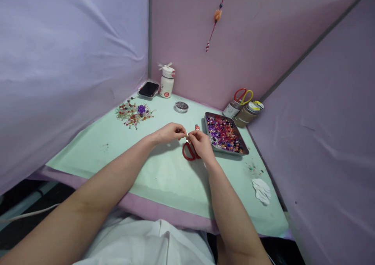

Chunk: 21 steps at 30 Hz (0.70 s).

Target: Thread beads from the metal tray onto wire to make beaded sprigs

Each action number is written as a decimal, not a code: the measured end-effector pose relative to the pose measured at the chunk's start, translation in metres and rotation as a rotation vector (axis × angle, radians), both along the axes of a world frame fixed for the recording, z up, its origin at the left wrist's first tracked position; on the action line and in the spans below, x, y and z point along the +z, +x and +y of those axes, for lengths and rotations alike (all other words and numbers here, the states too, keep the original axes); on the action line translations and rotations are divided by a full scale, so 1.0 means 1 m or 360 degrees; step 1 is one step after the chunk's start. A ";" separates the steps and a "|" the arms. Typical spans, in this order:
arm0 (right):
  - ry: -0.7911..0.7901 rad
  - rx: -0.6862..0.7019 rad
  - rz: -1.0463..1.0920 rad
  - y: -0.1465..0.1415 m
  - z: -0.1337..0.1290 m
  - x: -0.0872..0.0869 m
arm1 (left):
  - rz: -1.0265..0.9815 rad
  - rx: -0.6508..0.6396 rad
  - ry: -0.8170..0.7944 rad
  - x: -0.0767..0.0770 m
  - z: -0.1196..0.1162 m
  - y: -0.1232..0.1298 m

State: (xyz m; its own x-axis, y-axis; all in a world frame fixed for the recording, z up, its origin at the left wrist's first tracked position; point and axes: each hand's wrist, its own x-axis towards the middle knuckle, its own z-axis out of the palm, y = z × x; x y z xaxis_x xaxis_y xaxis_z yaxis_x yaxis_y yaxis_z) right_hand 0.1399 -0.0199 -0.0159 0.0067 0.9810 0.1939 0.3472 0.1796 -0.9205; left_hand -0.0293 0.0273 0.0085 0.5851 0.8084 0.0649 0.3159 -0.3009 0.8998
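Note:
My left hand (170,132) and my right hand (202,142) meet over the middle of the table, fingertips pinched close together. A tiny pale piece shows between them, too small to name. Directly below the fingers lies a pair of red-handled scissors (188,151), partly covered by my right hand. Just behind that hand a small red-and-white object (197,127), shaped like a lighter, sticks out. To the right is a metal tray (227,152) filled with purple, red and clear beads and tangled cord.
Beaded strands (134,114) lie in a heap at the left. Farther back are a phone (149,89), a white bottle (166,86) and a round tin (181,107). Jars (249,114) stand behind the tray; crumpled white tissue (261,191) lies front right. A beaded cord (217,15) hangs on the back wall.

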 end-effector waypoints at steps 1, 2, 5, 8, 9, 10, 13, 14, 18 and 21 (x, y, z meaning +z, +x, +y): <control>-0.0073 0.0009 0.0091 0.000 -0.001 0.002 | -0.0015 -0.0004 0.0000 0.001 0.000 0.000; -0.0138 0.0016 0.0169 -0.001 -0.002 0.003 | -0.0034 -0.0008 -0.0002 0.001 0.000 0.000; -0.0288 0.0039 0.0351 -0.001 -0.004 0.008 | -0.0101 -0.0020 0.0002 0.002 0.000 0.001; -0.0387 0.0081 0.0497 0.000 -0.003 0.008 | -0.0158 -0.0039 0.0004 0.001 0.000 0.002; -0.0408 0.0095 0.0535 0.001 -0.003 0.008 | -0.0168 -0.0040 0.0001 0.001 0.000 0.003; -0.0428 0.0106 0.0567 0.001 -0.003 0.007 | -0.0176 -0.0038 -0.0001 0.000 -0.001 0.003; -0.0492 0.0126 0.0646 0.002 -0.003 0.007 | -0.0174 -0.0022 -0.0002 0.000 -0.001 0.004; -0.0518 0.0133 0.0666 0.002 -0.003 0.008 | -0.0176 -0.0021 0.0000 -0.001 -0.001 0.004; -0.0610 0.0168 0.0750 0.004 -0.003 0.009 | -0.0234 -0.0023 -0.0011 -0.001 -0.002 0.005; -0.0668 0.0235 0.0827 0.006 -0.003 0.009 | -0.0262 -0.0009 -0.0020 0.001 -0.004 0.006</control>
State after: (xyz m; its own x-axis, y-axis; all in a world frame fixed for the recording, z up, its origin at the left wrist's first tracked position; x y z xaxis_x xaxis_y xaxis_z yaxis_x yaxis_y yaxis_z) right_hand 0.1458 -0.0227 -0.0069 -0.1438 0.9701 -0.1954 -0.1593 -0.2175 -0.9630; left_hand -0.0236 0.0231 0.0092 0.5719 0.8065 0.1499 0.1624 -0.2904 0.9430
